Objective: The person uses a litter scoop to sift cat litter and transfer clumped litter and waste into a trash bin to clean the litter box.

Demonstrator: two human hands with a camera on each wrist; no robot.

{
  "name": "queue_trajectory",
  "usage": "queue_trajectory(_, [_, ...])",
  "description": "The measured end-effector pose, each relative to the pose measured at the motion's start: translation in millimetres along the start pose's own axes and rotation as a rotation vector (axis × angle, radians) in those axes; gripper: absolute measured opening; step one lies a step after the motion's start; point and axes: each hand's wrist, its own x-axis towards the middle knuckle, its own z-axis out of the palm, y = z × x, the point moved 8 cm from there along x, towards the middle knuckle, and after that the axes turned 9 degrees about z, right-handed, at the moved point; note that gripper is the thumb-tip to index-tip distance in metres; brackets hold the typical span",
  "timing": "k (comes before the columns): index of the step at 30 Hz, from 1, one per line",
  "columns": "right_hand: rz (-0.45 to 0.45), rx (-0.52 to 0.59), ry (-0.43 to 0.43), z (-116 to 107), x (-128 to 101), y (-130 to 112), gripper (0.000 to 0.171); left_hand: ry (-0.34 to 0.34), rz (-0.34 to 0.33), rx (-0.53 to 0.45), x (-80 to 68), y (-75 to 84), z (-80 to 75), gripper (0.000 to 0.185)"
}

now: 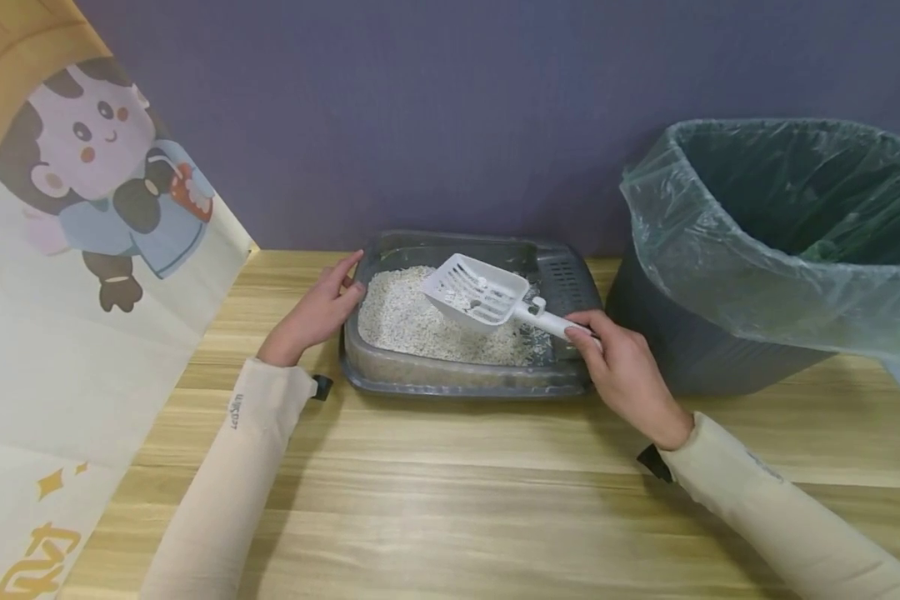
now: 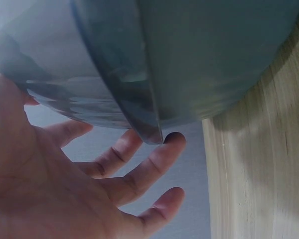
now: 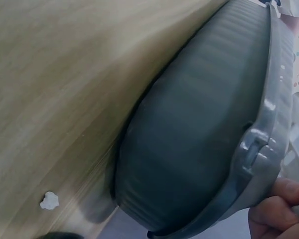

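Observation:
A grey litter tray (image 1: 465,379) holding pale granules (image 1: 405,317) sits on the wooden table. My right hand (image 1: 622,367) grips the handle of a white slotted scoop (image 1: 476,293), raised over the granules with a few clumps in it. My left hand (image 1: 318,312) rests with straight fingers against the tray's left rim. In the left wrist view the open palm (image 2: 65,184) lies by the tray's wall (image 2: 189,59). The right wrist view shows the tray's outer wall (image 3: 199,134) and curled fingers (image 3: 279,209) at the lower right.
A dark bin (image 1: 720,333) lined with a clear bag (image 1: 765,233) stands right of the tray. A large printed sack (image 1: 82,292) leans at the left. A purple wall runs behind. A small white crumb (image 3: 50,200) lies on the table.

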Motion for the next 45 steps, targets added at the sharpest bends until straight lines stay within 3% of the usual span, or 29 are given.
queue_trajectory(20, [-0.020, 0.001, 0.036, -2.3, -4.0, 3.0, 0.040, 0.005, 0.008, 0.001, 3.6, 1.4, -2.4, 0.058])
queue_trajectory(31, [0.004, 0.005, 0.070, -9.3, -0.8, 3.6, 0.030, 0.021, 0.018, -0.001, 4.3, 3.0, -3.4, 0.059])
queue_trajectory(39, [-0.053, -0.003, 0.088, -36.5, -0.9, -29.1, 0.032, 0.005, 0.004, 0.016, 3.1, -2.0, -2.5, 0.059])
queue_trajectory(45, [-0.162, -0.025, 0.189, -78.5, 0.3, -68.1, 0.035, -0.004, -0.011, 0.016, 2.5, -3.5, -1.9, 0.059])
